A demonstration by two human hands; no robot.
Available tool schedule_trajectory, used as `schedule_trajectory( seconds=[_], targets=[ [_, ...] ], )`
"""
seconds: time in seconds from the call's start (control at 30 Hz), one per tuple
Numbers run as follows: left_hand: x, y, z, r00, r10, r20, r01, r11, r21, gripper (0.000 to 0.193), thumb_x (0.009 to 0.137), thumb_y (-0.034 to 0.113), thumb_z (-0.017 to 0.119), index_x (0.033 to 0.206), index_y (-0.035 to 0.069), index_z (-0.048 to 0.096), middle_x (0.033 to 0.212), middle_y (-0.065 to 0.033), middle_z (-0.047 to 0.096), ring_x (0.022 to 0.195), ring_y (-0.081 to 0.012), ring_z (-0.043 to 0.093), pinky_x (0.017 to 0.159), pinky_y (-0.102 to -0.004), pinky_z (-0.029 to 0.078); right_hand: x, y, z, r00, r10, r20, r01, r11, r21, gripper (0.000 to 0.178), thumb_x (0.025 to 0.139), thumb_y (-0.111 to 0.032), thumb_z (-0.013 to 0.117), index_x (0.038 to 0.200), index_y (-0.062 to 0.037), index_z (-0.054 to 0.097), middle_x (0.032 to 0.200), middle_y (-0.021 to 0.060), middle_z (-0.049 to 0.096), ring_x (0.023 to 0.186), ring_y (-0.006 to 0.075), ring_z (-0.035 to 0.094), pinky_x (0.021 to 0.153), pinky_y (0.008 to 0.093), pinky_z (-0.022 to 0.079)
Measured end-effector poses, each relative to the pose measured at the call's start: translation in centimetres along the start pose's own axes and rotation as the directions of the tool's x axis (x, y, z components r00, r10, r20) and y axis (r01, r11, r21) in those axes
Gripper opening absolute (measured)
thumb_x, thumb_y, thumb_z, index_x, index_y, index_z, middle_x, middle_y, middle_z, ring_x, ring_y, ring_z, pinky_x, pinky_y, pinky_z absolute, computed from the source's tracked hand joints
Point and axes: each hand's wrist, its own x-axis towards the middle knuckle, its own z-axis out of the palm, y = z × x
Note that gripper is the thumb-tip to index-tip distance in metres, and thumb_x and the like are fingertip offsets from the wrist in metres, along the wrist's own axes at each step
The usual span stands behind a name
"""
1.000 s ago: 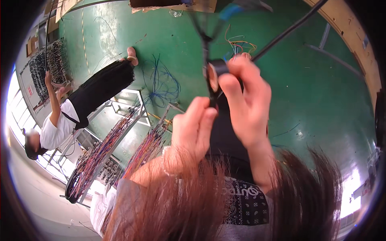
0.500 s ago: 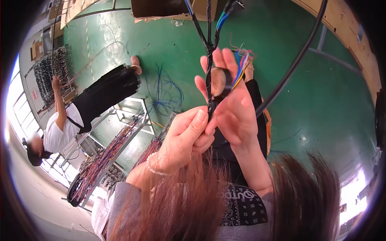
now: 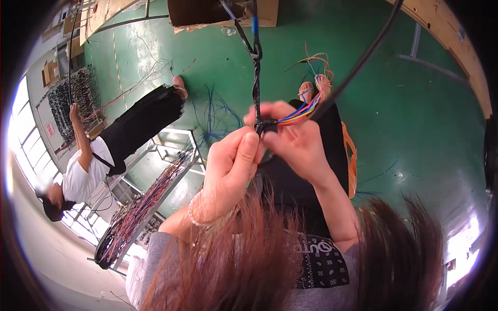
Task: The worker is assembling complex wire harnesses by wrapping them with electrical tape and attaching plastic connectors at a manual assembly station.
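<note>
A wire harness (image 3: 256, 88) wrapped in black tape hangs down from the top of the view, with a fork in its upper part. My left hand (image 3: 231, 160) pinches its lower end between thumb and fingers. Just right of that grip, a side branch of coloured wires (image 3: 301, 113) leaves the harness, blue, yellow, red and white, with loose ends spread farther out. My right hand (image 3: 300, 145) is curled around the joint, its fingertips blurred by motion. A dark curved edge shows below it; I cannot tell whether this is the tape roll.
A thick black cable (image 3: 358, 72) slants across on the right. An open cardboard box (image 3: 267, 13) stands on the green floor (image 3: 384, 135) ahead. At left, a metal rack (image 3: 181, 155) bears bundled wires, and another person (image 3: 88, 166) stands beyond it. Blue wires (image 3: 210, 114) lie on the floor.
My right hand has gone from spread fingers to curled around the joint. The tape roll seen by its fingers no longer shows clearly. The harness has shifted slightly left.
</note>
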Motion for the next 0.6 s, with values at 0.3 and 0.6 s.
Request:
schedule_trajectory(
  seconds=[0.3,0.6],
  targets=[
    [1.1,-0.1,0.8,0.977,0.207,-0.057,-0.166,0.895,0.415,0.024,0.101,0.018,0.049,0.086,-0.001,0.053,0.058,-0.0157,0.045,0.048,-0.0266,0.043,0.049,-0.0343,0.038,-0.7,-2.0,1.7,0.967,0.106,-0.233,-0.071,0.985,0.156,0.031,0.093,-0.005,0.053,0.123,0.0018,0.050,0.113,0.0065,0.058,0.106,0.0126,0.052,0.094,0.0293,0.041],
    [1.6,-1.6,0.5,0.945,0.321,-0.062,-0.275,0.883,0.380,0.023,0.098,0.015,0.053,0.081,0.000,0.050,0.057,-0.0184,0.045,0.048,-0.0347,0.046,0.047,-0.0380,0.036,-10.4,-0.8,1.1,0.949,-0.282,-0.140,0.099,0.690,-0.717,0.012,0.090,0.004,0.053,0.080,-0.0024,0.056,0.085,0.0068,0.056,0.080,0.0185,0.053,0.074,0.0281,0.044]
  ],
)
